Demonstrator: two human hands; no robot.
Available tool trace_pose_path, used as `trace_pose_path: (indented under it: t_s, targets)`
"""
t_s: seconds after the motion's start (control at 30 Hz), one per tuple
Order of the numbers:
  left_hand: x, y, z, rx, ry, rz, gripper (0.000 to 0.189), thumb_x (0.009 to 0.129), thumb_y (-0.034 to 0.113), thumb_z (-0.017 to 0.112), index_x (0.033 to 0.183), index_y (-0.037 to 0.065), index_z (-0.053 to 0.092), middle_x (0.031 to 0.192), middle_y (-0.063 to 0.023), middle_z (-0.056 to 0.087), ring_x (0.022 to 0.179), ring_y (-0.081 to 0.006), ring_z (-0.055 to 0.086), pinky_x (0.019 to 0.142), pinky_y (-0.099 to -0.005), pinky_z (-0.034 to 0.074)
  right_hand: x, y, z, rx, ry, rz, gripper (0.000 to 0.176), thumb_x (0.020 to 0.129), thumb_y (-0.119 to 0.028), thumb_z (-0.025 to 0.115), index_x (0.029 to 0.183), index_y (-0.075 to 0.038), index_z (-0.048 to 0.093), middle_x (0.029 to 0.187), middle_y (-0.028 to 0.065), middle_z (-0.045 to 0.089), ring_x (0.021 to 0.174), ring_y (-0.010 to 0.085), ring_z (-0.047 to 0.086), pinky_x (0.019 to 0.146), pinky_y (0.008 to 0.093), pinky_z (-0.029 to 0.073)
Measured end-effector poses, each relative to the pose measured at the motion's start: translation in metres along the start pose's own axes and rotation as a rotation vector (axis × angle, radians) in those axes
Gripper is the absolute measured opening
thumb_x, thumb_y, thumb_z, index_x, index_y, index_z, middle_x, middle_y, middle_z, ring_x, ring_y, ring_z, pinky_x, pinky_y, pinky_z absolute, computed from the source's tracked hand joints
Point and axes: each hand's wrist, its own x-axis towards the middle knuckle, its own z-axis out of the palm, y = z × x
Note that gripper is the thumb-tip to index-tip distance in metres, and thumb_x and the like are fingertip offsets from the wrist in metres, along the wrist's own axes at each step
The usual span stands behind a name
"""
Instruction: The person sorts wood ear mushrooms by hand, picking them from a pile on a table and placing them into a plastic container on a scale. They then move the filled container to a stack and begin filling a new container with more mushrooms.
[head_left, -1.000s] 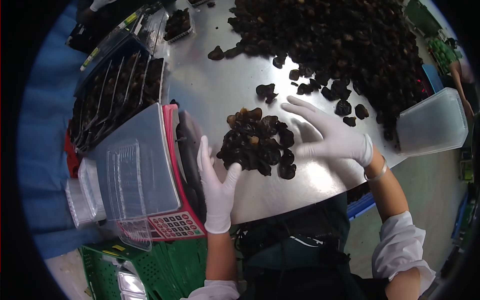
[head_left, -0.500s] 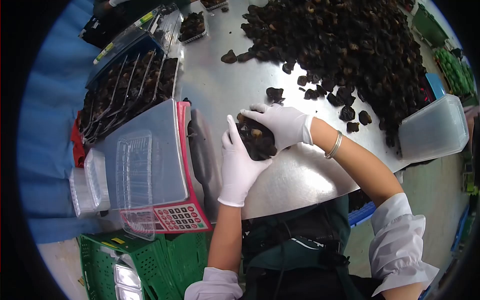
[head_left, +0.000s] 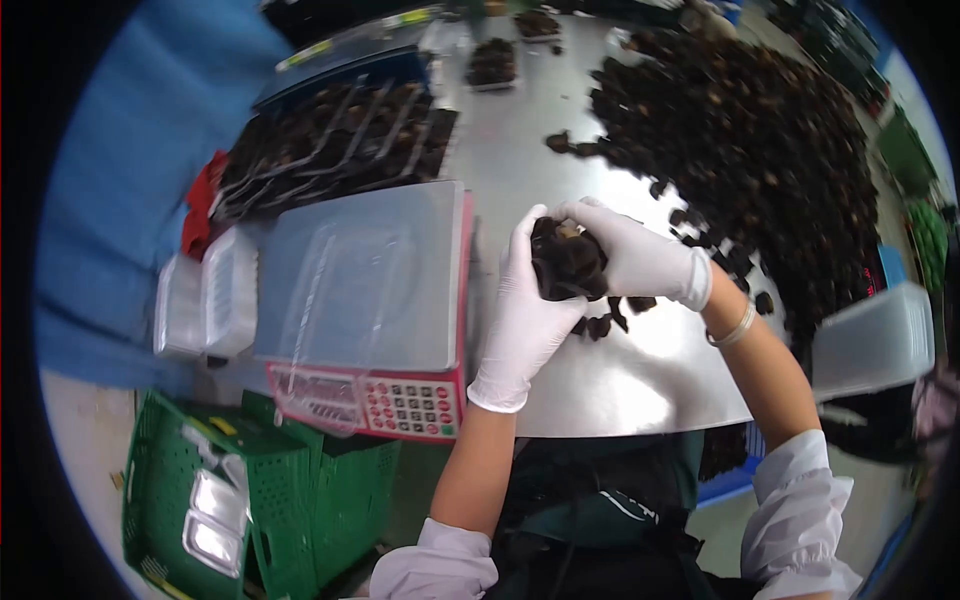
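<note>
Step in hand: the scoop. Your left hand point(head_left: 520, 325) and right hand point(head_left: 640, 258) are cupped together, clamped round a clump of dark fungus point(head_left: 567, 265) over the table's point(head_left: 620, 375) near edge, just beside the scale point(head_left: 400, 405). Loose bits lie beneath. Any carry calls for sealed palms.

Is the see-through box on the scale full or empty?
Empty. Nothing dark lies in the clear box on the scale. The dark mushrooms are cupped between the left hand and right hand.

Glossy steel table point(head_left: 620, 380), clear plastic tray point(head_left: 340, 300), wrinkled matt mushrooms point(head_left: 566, 262).
</note>
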Motion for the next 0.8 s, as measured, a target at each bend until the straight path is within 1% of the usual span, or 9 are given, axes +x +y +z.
trace_pose_path:
  t_s: [0.13,0.33,0.4,0.47,0.57,0.63,0.67,0.73,0.8]
  targets:
    - [-0.01,0.046,-0.069,-0.072,0.181,0.204,0.081,0.077,-0.012,0.068,0.149,0.01,0.039,0.14,-0.0102,0.05,0.132,-0.0217,0.049,0.111,-0.0347,0.04,0.075,-0.069,0.002,-0.033,-0.072,-0.266,0.063,0.073,-0.003,0.079,0.131,-0.007,0.053,0.114,0.0165,0.058,0.112,0.0334,0.057,0.099,0.0379,0.046]
    - [-0.046,0.048,-0.181,0.256,0.456,0.118,0.083,0.076,-0.005,0.07,0.151,0.008,0.036,0.139,-0.0098,0.05,0.128,-0.021,0.051,0.109,-0.0343,0.04,0.193,-0.128,0.069,-0.158,-0.311,-0.455,0.058,0.068,-0.005,0.077,0.124,-0.004,0.06,0.121,0.0182,0.056,0.118,0.0345,0.055,0.101,0.0371,0.048]
    - [-0.066,0.04,-0.203,0.359,0.446,0.024,0.086,0.076,-0.004,0.072,0.153,0.007,0.035,0.139,-0.0122,0.049,0.128,-0.0212,0.051,0.11,-0.0345,0.041,0.206,-0.13,0.087,-0.23,-0.399,-0.462,0.057,0.068,-0.006,0.076,0.123,-0.005,0.061,0.121,0.0182,0.056,0.119,0.0346,0.056,0.101,0.0376,0.048]
    - [-0.086,0.032,-0.211,0.73,0.355,-0.062,0.088,0.074,-0.002,0.075,0.153,0.007,0.036,0.141,-0.0153,0.047,0.127,-0.0239,0.053,0.109,-0.0352,0.043,0.214,-0.124,0.098,-0.301,-0.487,-0.458,0.056,0.067,-0.006,0.076,0.122,-0.005,0.063,0.122,0.0181,0.056,0.119,0.0347,0.056,0.101,0.0381,0.047]
    - [-0.1,0.042,-0.207,0.76,0.358,-0.12,0.094,0.071,0.003,0.08,0.153,0.008,0.037,0.144,-0.0183,0.044,0.128,-0.0308,0.054,0.108,-0.0385,0.044,0.219,-0.108,0.09,-0.269,-0.501,-0.613,0.067,0.068,-0.007,0.076,0.134,-0.012,0.061,0.132,0.0204,0.054,0.123,0.0377,0.055,0.106,0.0391,0.045]
    - [-0.109,0.051,-0.202,0.916,0.371,-0.131,0.098,0.069,0.006,0.082,0.155,0.009,0.035,0.153,-0.0198,0.038,0.131,-0.0325,0.052,0.108,-0.0403,0.044,0.209,-0.111,0.07,-0.159,-0.467,-0.533,0.067,0.073,-0.008,0.078,0.137,-0.013,0.06,0.144,0.0212,0.05,0.134,0.0361,0.049,0.112,0.0385,0.042]
    - [-0.114,0.057,-0.202,0.848,0.345,-0.15,0.096,0.07,0.009,0.081,0.154,0.011,0.036,0.153,-0.0282,0.034,0.136,-0.0422,0.044,0.109,-0.0436,0.042,0.202,-0.114,0.057,-0.098,-0.468,-0.461,0.065,0.075,-0.008,0.078,0.138,-0.013,0.059,0.147,0.0209,0.048,0.137,0.0351,0.047,0.114,0.0389,0.041]
    - [-0.122,0.056,-0.201,0.825,0.375,-0.09,0.094,0.069,0.001,0.079,0.154,0.011,0.039,0.156,-0.0193,0.035,0.138,-0.0313,0.045,0.112,-0.0382,0.038,0.178,-0.114,0.034,-0.064,-0.35,-0.4,0.058,0.081,-0.007,0.075,0.137,-0.014,0.06,0.148,0.019,0.048,0.137,0.0333,0.048,0.112,0.0402,0.043]
    - [-0.132,0.055,-0.206,0.923,0.364,0.006,0.083,0.075,-0.003,0.069,0.152,0.009,0.042,0.154,-0.0169,0.039,0.142,-0.0289,0.04,0.116,-0.0396,0.032,0.149,-0.094,0.012,-0.051,-0.227,-0.345,0.046,0.089,-0.009,0.07,0.135,-0.011,0.062,0.142,0.0169,0.055,0.131,0.0285,0.054,0.11,0.0378,0.045]
